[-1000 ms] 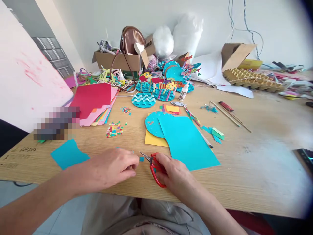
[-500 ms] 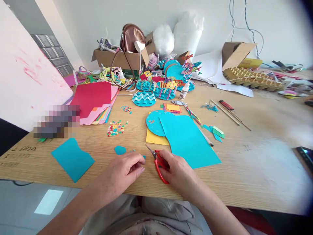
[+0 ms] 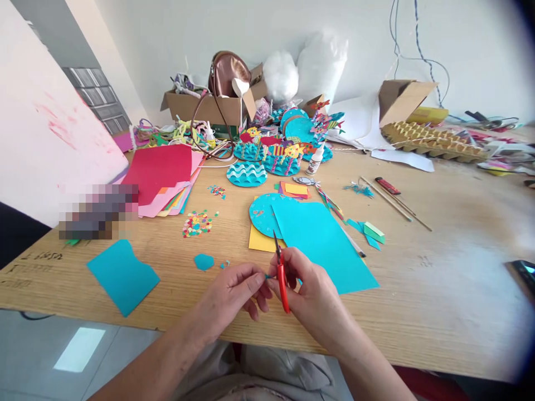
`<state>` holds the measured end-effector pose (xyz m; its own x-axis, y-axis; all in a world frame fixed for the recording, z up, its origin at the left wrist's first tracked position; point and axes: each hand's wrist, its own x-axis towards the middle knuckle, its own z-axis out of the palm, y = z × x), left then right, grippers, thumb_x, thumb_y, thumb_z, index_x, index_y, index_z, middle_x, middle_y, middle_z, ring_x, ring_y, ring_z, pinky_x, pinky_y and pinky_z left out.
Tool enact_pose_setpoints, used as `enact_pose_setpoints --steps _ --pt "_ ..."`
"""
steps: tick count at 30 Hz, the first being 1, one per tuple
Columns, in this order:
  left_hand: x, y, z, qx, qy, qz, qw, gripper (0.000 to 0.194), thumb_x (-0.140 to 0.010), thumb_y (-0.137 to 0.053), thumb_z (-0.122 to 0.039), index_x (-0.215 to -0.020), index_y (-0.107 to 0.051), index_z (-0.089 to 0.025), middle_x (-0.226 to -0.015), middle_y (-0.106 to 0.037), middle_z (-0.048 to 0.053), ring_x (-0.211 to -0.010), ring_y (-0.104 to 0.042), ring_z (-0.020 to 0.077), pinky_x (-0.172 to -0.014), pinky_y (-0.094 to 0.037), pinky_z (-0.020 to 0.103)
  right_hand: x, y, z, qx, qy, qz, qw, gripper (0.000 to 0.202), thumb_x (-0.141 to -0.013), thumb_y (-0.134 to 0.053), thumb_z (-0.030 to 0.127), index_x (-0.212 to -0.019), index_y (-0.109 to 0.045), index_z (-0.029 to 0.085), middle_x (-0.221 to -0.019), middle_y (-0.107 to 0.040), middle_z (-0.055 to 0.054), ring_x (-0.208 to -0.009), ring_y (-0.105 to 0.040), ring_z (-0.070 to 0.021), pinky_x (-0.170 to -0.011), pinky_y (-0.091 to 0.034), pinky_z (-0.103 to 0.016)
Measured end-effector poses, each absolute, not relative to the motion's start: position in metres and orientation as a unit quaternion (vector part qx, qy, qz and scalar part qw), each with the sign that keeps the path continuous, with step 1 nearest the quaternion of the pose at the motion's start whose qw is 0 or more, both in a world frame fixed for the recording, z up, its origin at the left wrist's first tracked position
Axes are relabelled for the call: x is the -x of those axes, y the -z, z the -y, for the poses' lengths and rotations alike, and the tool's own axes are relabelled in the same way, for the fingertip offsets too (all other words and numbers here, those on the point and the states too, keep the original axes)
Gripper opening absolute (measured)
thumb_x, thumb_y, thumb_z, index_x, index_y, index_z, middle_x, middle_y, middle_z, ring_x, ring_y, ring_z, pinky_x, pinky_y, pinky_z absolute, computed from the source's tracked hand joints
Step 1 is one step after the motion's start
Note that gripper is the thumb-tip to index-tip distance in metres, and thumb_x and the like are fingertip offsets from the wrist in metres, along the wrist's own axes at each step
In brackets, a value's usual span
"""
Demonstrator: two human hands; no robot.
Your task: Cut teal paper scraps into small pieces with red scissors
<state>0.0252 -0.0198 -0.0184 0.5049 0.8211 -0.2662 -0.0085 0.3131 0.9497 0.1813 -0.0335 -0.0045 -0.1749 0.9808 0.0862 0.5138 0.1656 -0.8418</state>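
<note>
Near the table's front edge, my left hand (image 3: 240, 287) pinches a tiny blue paper piece (image 3: 268, 276) between thumb and fingertips. My right hand (image 3: 307, 281) is wrapped round red-handled scissors (image 3: 282, 281), blades pointing away from me, and its fingertips meet the left ones at the paper piece. To the right and behind lies a large blue sheet (image 3: 324, 239), overlapping a round blue disc (image 3: 265, 214) and a yellow sheet (image 3: 259, 240). Left of my hands are a small rounded blue cutout (image 3: 204, 262), tiny blue scraps (image 3: 224, 264) and a blue sheet with a curved edge (image 3: 122, 278).
Coloured paper dots (image 3: 197, 224) and a stack of coloured sheets (image 3: 156, 172) lie left. Behind stand wavy blue decorations (image 3: 246, 174), a glue bottle (image 3: 315, 160) and a cardboard box (image 3: 196, 106). To the right are a red cutter (image 3: 387, 185), thin sticks (image 3: 387, 199) and a phone (image 3: 522, 275).
My left hand has lifted the small blue piece from the table and moved right. The scissors have turned more upright in my right hand, and both hands have come together.
</note>
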Motion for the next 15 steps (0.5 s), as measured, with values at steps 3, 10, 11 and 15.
enact_pose_setpoints --steps 3,10,11,15 --pt "-0.0257 0.0172 0.0198 -0.442 -0.308 -0.392 0.746 0.028 -0.078 -0.060 -0.041 -0.074 -0.061 -0.013 -0.067 -0.061 0.003 -0.057 -0.055 0.0109 -0.046 -0.042 0.018 -0.1791 0.0074 0.0317 0.541 -0.332 0.691 0.347 0.012 -0.074 -0.053 0.012 -0.076 -0.047 0.021 -0.061 -0.049 0.006 -0.055 -0.042 -0.0103 -0.051 -0.033 -0.021" --pt "-0.0245 0.0145 0.0181 -0.442 -0.304 -0.417 0.733 0.028 -0.075 -0.060 -0.041 -0.070 -0.060 -0.013 -0.059 -0.058 0.000 -0.050 -0.052 0.0089 -0.042 -0.039 0.017 -0.1786 0.0127 0.0270 0.521 -0.471 0.603 0.379 0.016 -0.071 -0.059 0.019 -0.079 -0.045 0.021 -0.068 -0.050 0.005 -0.057 -0.047 -0.0109 -0.052 -0.038 -0.023" --pt "-0.0247 0.0147 0.0181 -0.466 -0.303 -0.425 0.715 0.028 -0.075 -0.058 -0.041 -0.068 -0.058 -0.014 -0.057 -0.056 -0.001 -0.048 -0.051 0.0086 -0.042 -0.039 0.017 -0.1781 0.0128 0.0268 0.514 -0.487 0.590 0.389 0.016 -0.071 -0.059 0.022 -0.080 -0.045 0.021 -0.068 -0.051 0.004 -0.059 -0.048 -0.0113 -0.054 -0.040 -0.024" --pt "-0.0255 0.0164 0.0192 -0.544 -0.294 -0.444 0.648 0.027 -0.077 -0.053 -0.041 -0.065 -0.053 -0.016 -0.051 -0.051 -0.004 -0.041 -0.045 0.0079 -0.040 -0.039 0.019 -0.1739 0.0125 0.0261 0.495 -0.524 0.547 0.426 0.022 -0.072 -0.063 0.029 -0.082 -0.046 0.021 -0.069 -0.051 0.003 -0.062 -0.050 -0.0124 -0.056 -0.042 -0.025"
